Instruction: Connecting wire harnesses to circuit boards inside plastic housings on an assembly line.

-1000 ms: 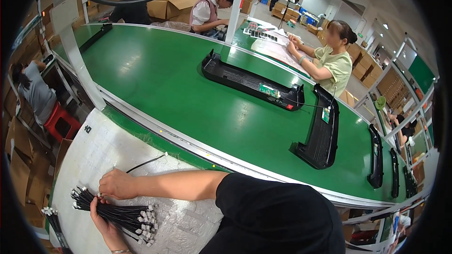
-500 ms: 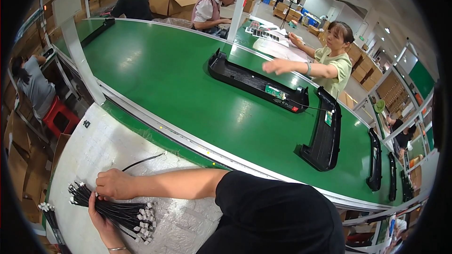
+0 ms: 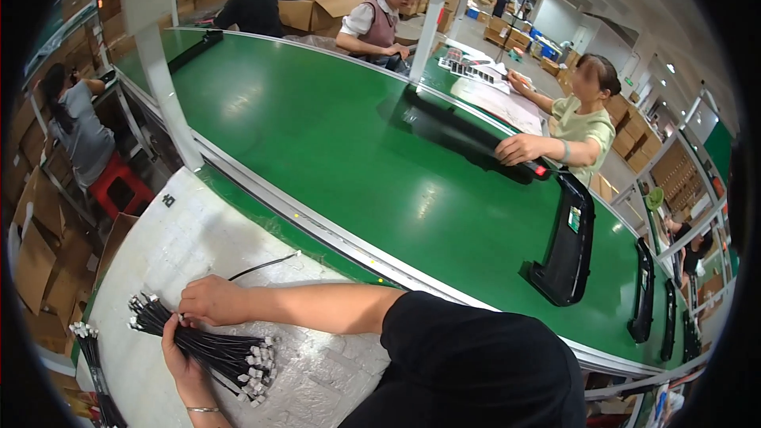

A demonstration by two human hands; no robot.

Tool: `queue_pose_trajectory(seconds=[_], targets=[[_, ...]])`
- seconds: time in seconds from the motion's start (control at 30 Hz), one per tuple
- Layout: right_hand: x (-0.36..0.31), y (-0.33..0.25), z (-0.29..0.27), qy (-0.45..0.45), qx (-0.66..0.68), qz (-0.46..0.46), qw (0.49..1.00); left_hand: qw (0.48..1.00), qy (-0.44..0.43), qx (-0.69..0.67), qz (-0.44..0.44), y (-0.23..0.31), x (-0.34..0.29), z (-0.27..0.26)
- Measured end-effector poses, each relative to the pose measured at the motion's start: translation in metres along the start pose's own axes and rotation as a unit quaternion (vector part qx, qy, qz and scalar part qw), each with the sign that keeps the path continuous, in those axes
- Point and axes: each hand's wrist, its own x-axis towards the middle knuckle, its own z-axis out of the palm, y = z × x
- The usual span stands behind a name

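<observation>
The left hand (image 3: 184, 361) cups a bundle of thin black cables with white plug ends (image 3: 208, 349) near the front edge of the grey padded worktable (image 3: 198, 230). The right hand (image 3: 212, 301) pinches the bundle's top end, seemingly sorting; separating one cable likely needs a finer pinch. Brown cardboard boxes (image 3: 317, 9) stand beyond the green conveyor belt (image 3: 333, 135).

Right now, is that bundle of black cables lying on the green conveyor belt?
No, the bundle of black cables is in the left hand over the pale worktable, beside the green conveyor belt.
</observation>
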Motion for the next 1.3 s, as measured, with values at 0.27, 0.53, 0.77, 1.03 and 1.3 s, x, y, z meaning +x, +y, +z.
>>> queue_pose_trajectory(seconds=[0.27,0.53,0.77,1.03,1.3], targets=[[-0.003,-0.009,-0.008,-0.084,-0.038,0.061,0.994,1.000,0.013,-0.002,-0.003,-0.001,-0.001,0.004],[0.000,-0.008,-0.011,-0.099,-0.103,0.060,0.988,1.000,-0.010,0.005,-0.015,0.000,0.002,-0.001],[0.021,0.053,-0.062,-0.145,-0.360,0.168,0.906,1.000,0.010,-0.012,-0.006,-0.002,-0.001,0.006],[0.075,0.198,-0.168,-0.139,-0.457,0.395,0.785,0.999,0.032,0.038,0.003,-0.001,-0.004,0.013],[0.076,0.255,-0.144,-0.068,-0.447,0.576,0.681,0.998,0.002,0.058,0.013,0.001,-0.011,0.018]])
